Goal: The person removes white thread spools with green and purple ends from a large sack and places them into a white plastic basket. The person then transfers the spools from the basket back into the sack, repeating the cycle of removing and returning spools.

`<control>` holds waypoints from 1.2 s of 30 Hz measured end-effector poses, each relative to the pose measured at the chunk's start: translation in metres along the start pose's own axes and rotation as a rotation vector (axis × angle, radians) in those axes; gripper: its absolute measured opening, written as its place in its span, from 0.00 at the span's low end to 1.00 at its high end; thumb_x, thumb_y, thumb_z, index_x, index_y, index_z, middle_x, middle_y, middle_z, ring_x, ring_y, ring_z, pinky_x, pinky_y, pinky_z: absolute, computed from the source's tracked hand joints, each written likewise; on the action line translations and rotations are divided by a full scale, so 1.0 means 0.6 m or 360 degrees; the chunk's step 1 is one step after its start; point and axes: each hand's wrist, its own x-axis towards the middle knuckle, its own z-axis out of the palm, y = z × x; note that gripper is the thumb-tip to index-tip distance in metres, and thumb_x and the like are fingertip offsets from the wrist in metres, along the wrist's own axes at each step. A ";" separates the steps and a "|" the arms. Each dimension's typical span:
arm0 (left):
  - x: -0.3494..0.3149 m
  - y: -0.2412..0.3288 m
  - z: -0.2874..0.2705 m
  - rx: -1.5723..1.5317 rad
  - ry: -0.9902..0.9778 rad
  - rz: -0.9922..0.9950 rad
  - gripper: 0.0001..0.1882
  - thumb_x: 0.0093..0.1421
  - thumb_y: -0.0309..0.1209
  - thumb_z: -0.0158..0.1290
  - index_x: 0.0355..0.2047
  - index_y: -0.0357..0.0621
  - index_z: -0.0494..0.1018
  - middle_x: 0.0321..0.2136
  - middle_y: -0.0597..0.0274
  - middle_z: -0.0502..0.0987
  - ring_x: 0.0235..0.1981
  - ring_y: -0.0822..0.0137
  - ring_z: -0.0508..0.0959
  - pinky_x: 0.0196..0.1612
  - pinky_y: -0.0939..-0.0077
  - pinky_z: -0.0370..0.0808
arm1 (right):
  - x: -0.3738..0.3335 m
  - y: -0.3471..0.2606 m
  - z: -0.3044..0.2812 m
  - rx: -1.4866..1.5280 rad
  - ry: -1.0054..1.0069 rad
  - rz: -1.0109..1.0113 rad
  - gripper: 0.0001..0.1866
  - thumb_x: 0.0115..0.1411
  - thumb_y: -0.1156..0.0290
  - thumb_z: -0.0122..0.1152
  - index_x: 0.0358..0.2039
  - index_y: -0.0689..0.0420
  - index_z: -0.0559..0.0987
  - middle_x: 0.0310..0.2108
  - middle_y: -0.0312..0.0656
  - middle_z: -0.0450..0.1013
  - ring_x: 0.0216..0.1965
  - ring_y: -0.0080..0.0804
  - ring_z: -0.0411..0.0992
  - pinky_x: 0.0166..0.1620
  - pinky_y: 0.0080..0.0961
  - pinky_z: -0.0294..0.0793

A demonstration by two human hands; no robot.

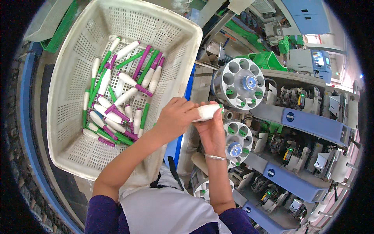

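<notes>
Both my hands are on a yarn bobbin (207, 112), wound white with a green tip showing at its right end. My left hand (176, 117) grips its left end, the fingers curled round and hiding that part. My right hand (213, 134) cups it from below, the thumb pressed near the green tip. The bobbin is beside the right wall of a white slatted basket (64, 113). Several bobbins lie jumbled inside, such as a white one on a purple tube (104, 82) and a bare green tube (129, 60).
Right of my hands stand a round magazine (221, 87) with several holes, some holding green-tipped bobbins, and a second magazine (248, 141) nearer me. A third magazine (201, 190) shows partly by my right forearm. Winding machines with blue panels (311, 125) line the right side. A blue rail (29, 128) curves along the left.
</notes>
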 end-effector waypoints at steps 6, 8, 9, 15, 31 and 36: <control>-0.051 0.002 -0.027 -0.0036 0.0041 -0.0058 0.05 0.49 0.26 0.58 0.24 0.41 0.72 0.26 0.60 0.74 0.30 0.60 0.73 0.44 0.65 0.67 | 0.010 0.023 -0.008 0.0218 0.0204 0.0041 0.20 0.63 0.51 0.51 0.50 0.49 0.66 0.47 0.40 0.68 0.53 0.39 0.66 0.55 0.48 0.65; -0.056 0.008 -0.032 -0.0238 0.0083 -0.0243 0.05 0.50 0.26 0.58 0.25 0.40 0.72 0.27 0.59 0.74 0.31 0.59 0.73 0.45 0.64 0.66 | 0.011 0.032 -0.007 0.0198 0.0192 0.0055 0.20 0.63 0.51 0.51 0.50 0.48 0.66 0.47 0.40 0.68 0.53 0.39 0.66 0.55 0.47 0.66; -0.055 0.009 -0.035 -0.0348 0.0151 -0.0303 0.05 0.51 0.26 0.58 0.26 0.39 0.73 0.28 0.59 0.75 0.32 0.59 0.73 0.46 0.64 0.65 | 0.011 0.037 -0.006 0.0190 0.0175 0.0063 0.20 0.63 0.51 0.51 0.50 0.48 0.66 0.47 0.40 0.68 0.53 0.39 0.67 0.54 0.47 0.66; -0.035 0.005 -0.043 -0.0846 0.0135 -0.0448 0.08 0.55 0.31 0.55 0.24 0.40 0.73 0.29 0.62 0.76 0.35 0.59 0.72 0.48 0.65 0.64 | 0.010 0.052 0.003 0.0189 0.0262 0.0054 0.19 0.64 0.51 0.51 0.47 0.51 0.68 0.45 0.40 0.69 0.52 0.39 0.67 0.53 0.43 0.68; -0.124 0.032 -0.190 -0.2953 0.0213 -0.0493 0.12 0.62 0.31 0.47 0.24 0.38 0.73 0.20 0.61 0.72 0.22 0.60 0.71 0.35 0.59 0.74 | 0.095 -0.038 -0.098 0.1257 0.0297 -0.0048 0.25 0.66 0.49 0.42 0.38 0.63 0.70 0.33 0.44 0.69 0.37 0.37 0.69 0.45 0.36 0.72; -0.046 0.082 -0.262 -0.3380 -0.0699 0.1067 0.13 0.57 0.36 0.59 0.24 0.39 0.72 0.24 0.51 0.74 0.31 0.55 0.77 0.47 0.57 0.73 | 0.142 -0.062 -0.112 0.1459 -0.0156 0.0227 0.25 0.62 0.51 0.52 0.42 0.65 0.69 0.31 0.43 0.66 0.33 0.33 0.67 0.38 0.27 0.73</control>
